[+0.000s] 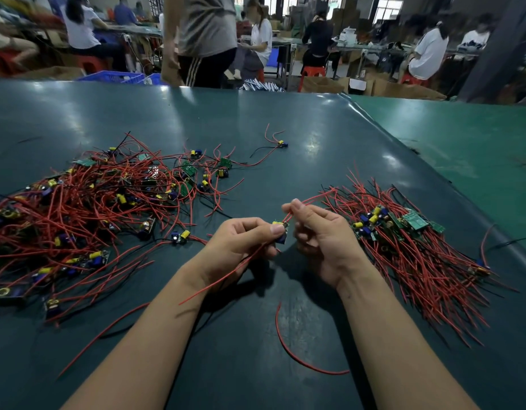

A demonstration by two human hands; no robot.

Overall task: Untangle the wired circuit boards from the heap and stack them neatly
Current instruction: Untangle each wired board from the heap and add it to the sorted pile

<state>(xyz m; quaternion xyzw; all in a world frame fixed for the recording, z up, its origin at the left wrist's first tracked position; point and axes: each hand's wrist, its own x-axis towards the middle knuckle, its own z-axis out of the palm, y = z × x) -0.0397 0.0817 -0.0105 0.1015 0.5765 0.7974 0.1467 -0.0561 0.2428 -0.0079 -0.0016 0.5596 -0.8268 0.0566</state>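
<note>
On dark green matte table (256, 119), tangled heap (87, 208) of thin red wires w/ small boards sits left; neat stack (403, 232) right. Near centre, left hand (244, 241) pinches small circuit board (281, 230); right hand (318, 235) pinches its red wire (312, 199).

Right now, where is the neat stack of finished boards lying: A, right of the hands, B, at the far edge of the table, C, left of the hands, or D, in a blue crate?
A: the stack of boards with combed-out wires lies beside the right hand, while the tangled heap sits to the left.
</note>
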